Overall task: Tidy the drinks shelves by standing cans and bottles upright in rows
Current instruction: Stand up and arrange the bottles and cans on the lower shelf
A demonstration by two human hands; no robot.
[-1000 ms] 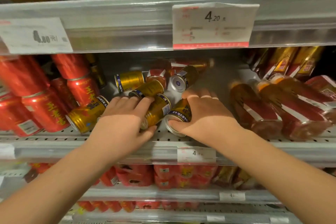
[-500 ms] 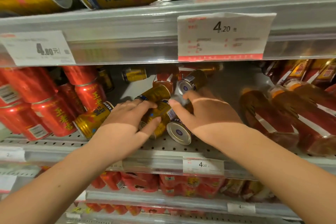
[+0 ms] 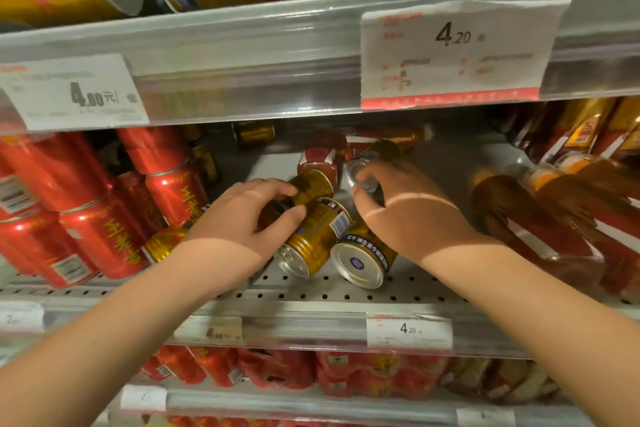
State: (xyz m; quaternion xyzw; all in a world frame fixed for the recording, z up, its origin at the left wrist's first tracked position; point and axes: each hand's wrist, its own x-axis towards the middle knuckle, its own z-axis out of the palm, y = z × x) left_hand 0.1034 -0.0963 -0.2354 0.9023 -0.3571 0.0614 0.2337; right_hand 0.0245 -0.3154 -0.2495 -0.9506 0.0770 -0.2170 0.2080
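Both hands reach into a middle shelf of perforated metal, where gold cans lie toppled in a heap near the front edge. The left hand curls fingers and thumb round cans in that heap; exactly which one it grips is unclear. The right hand pinches the silver end of a tilted can just behind. Red cans lean at the left, and tea bottles lie at the right.
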